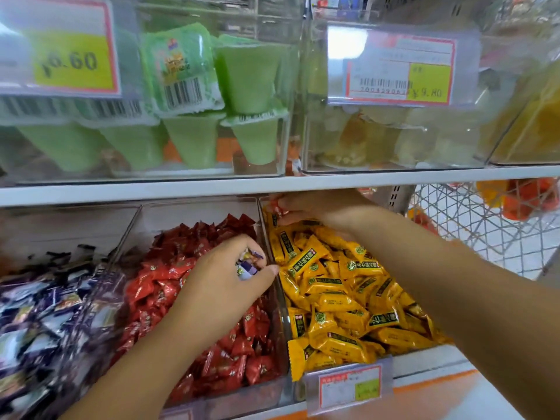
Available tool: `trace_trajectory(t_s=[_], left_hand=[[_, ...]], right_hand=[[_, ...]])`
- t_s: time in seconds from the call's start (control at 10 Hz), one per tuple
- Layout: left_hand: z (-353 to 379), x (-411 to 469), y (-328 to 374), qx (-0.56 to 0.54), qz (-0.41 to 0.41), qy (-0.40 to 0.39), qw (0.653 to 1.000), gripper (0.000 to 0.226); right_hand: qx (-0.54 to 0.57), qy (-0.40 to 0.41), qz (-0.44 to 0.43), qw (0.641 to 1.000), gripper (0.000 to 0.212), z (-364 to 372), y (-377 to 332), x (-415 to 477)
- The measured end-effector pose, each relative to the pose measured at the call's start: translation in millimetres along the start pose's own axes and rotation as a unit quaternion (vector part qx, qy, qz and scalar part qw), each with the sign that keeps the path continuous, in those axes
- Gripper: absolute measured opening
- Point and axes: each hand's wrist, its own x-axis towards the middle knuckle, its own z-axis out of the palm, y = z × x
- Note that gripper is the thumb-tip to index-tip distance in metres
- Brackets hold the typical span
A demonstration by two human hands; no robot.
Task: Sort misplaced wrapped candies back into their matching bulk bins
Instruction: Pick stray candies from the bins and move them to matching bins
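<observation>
Holding a small clutch of purple-and-white wrapped candies [249,263], our left hand [224,277] hovers above the bin of red candies [157,286], fingers curled round the wrappers and thumb pressed against them. Left of this hand, beyond a clear divider [127,231], we see the bin of purple candies [39,313], too blurred for us to read the wrappers. Our right hand [309,207] sits farther back, tucked just under the white shelf edge [151,192], at the rear of the bin of yellow candies [342,298]. Its fingertips pinch a single red-wrapped candy [277,206], held just above the yellow heap. Above both hands, on the upper shelf, stand green jelly cups [194,140] in clear boxes. Right of our right hand shows a wire cart [485,225], and under its forearm a price tag [348,386] hangs on the front of the yellow bin.
</observation>
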Motion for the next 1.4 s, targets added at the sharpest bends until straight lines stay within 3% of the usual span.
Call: trace_trajectory(t_s=[0.1, 0.4, 0.5, 0.7, 0.8, 0.9, 1.0, 1.1, 1.2, 1.4], left_hand=[[-11.1, -5.5, -4.3, 0.0, -0.003, -0.014, 1.0, 0.023], [-19.8, -5.6, -9.4, 0.029, 0.008, -0.034, 0.999, 0.017], [-13.8, -0.7, -7.7, 0.019, 0.022, -0.05, 0.998, 0.004], [0.5, 3.8, 6.7, 0.025, 0.032, -0.102, 0.994, 0.017], [0.6, 6.3, 3.5, 0.03, 0.021, -0.101, 0.994, 0.013], [-1.6, 9.4, -2.5, 0.025, 0.018, -0.092, 0.995, 0.014], [-2.9, 10.3, -3.3, 0.035, 0.015, -0.087, 0.996, 0.014], [-2.5, 10.9, -1.6, 0.043, 0.016, -0.083, 0.996, 0.013], [-3.2, 9.8, 0.8, 0.047, 0.007, -0.089, 0.995, 0.011], [-3.6, 8.4, 1.2, 0.044, 0.005, -0.099, 0.994, 0.01]], right_hand=[[-0.108, -0.014, -0.039, 0.993, 0.017, 2.6, -7.6, 2.9], [-0.199, -0.024, -0.036, 0.979, 0.021, 3.7, -20.8, -13.3], [-0.317, -0.057, -0.053, 0.945, 0.034, 6.6, -5.0, -26.1], [-0.282, -0.04, 0.011, 0.959, 0.038, -14.8, 41.0, -32.3], [-0.307, -0.043, 0.084, 0.947, 0.036, -36.7, 57.1, -36.2], [-0.283, 0.001, 0.101, 0.954, 0.035, -49.5, 53.0, -42.8], [-0.25, -0.035, 0.022, 0.967, 0.034, -35.4, 19.3, -42.2], [-0.316, -0.133, -0.059, 0.937, 0.041, 0.9, 7.1, -35.2], [-0.354, -0.114, -0.065, 0.926, 0.048, 5.6, 25.1, -24.5], [-0.312, -0.113, 0.058, 0.941, 0.037, -47.6, 55.2, -31.5]])
